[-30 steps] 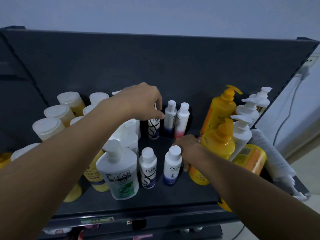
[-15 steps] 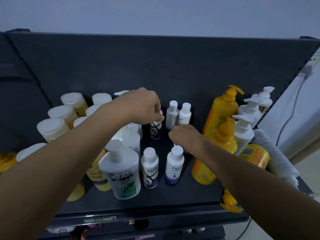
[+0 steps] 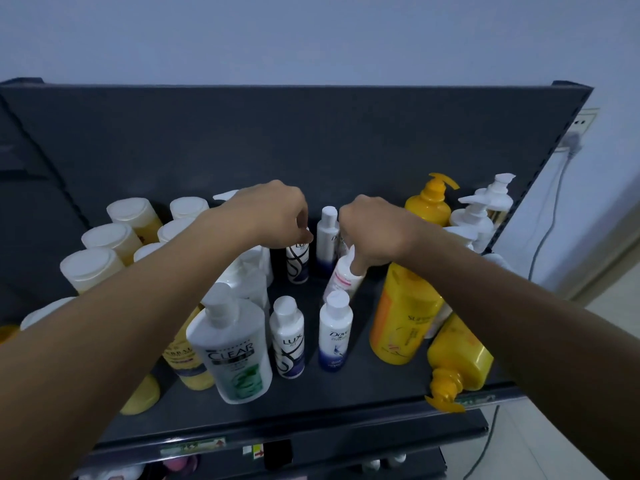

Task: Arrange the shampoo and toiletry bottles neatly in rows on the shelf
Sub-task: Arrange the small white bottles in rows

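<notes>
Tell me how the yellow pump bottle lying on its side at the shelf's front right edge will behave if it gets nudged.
The yellow plastic pump bottle lying on its side would probably roll or slide, since it rests on its rounded body. Its pump head overhangs the dark shelf edge, so a forward push could drop it off. It looks fairly full and heavy, though the contents cannot be seen.

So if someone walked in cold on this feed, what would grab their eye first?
Probably the two bare hands meeting mid-shelf: the left hand pinches the cap of a rear Lux bottle, and the right hand grips a tilted pink-labelled bottle. Next, the yellow pump bottle lying on its side at the shelf's front right edge, nozzle overhanging, and the big Clear bottle standing front left.
</notes>
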Motion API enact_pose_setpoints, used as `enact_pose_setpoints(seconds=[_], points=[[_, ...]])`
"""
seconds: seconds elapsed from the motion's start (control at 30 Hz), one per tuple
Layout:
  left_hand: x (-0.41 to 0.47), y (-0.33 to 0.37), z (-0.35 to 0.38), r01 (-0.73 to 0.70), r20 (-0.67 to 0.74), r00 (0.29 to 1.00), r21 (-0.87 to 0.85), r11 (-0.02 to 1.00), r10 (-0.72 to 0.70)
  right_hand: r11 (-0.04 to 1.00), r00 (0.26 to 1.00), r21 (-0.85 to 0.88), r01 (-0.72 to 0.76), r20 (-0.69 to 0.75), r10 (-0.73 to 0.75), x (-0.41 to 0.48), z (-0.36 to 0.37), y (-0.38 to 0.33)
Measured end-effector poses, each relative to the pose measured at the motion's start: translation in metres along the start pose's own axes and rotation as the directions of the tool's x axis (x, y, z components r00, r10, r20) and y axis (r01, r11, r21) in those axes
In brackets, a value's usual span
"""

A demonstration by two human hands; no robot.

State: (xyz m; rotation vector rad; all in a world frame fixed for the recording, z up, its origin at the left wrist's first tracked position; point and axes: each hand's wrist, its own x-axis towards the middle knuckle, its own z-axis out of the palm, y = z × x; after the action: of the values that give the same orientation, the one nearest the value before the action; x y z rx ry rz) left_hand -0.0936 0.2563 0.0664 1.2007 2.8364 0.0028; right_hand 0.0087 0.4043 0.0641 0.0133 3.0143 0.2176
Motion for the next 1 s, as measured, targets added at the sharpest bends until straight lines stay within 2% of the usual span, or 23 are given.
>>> enact_pose_setpoints(seconds=[0.13, 0.23, 0.37, 0.57, 0.73, 0.8, 0.87, 0.93, 1.0], points=[[-0.001, -0.003, 0.002, -0.004, 0.004, 1.0, -0.009, 1.0, 0.005, 0.992, 0.996, -0.106, 0.071, 0.067, -0.064, -0.012, -0.008, -0.003], [-0.003, -0.004, 0.003, -0.005, 0.006, 1.0, -0.025, 1.0, 0.005, 0.982, 0.975, -0.142, 0.127, 0.197, -0.098, -0.02, -0.003, -0.004], [-0.003, -0.007, 0.004, -0.011, 0.013, 1.0, -0.024, 1.0, 0.012, 0.985, 0.959, -0.08, 0.151, 0.254, -0.126, -0.029, 0.003, -0.002], [0.003, -0.007, 0.005, -0.012, 0.042, 0.999, -0.016, 1.0, 0.012, 0.983, 0.947, -0.092, 0.16, 0.294, -0.127, -0.037, 0.004, -0.001], [0.023, -0.011, 0.006, 0.002, -0.008, 1.0, 0.041, 0.999, -0.002, 0.992, 0.893, 0.009, 0.125, 0.434, -0.117, -0.028, -0.015, 0.004], [0.035, -0.016, 0.006, -0.004, -0.039, 0.999, 0.071, 0.997, 0.006, 0.997, 0.933, 0.049, 0.052, 0.354, -0.066, -0.015, -0.025, 0.013], [0.048, -0.022, 0.008, -0.007, -0.053, 0.999, 0.083, 0.997, 0.012, 0.994, 0.983, 0.097, -0.049, 0.18, 0.031, 0.011, -0.027, 0.024], [0.058, -0.026, 0.011, -0.012, -0.037, 0.999, 0.072, 0.997, 0.015, 0.984, 0.992, 0.128, -0.127, 0.041, 0.123, 0.044, -0.016, 0.031], [0.067, -0.029, 0.015, -0.025, 0.005, 1.0, 0.079, 0.997, 0.025, 0.974, 0.984, 0.145, -0.175, -0.002, 0.177, 0.072, 0.002, 0.031]])
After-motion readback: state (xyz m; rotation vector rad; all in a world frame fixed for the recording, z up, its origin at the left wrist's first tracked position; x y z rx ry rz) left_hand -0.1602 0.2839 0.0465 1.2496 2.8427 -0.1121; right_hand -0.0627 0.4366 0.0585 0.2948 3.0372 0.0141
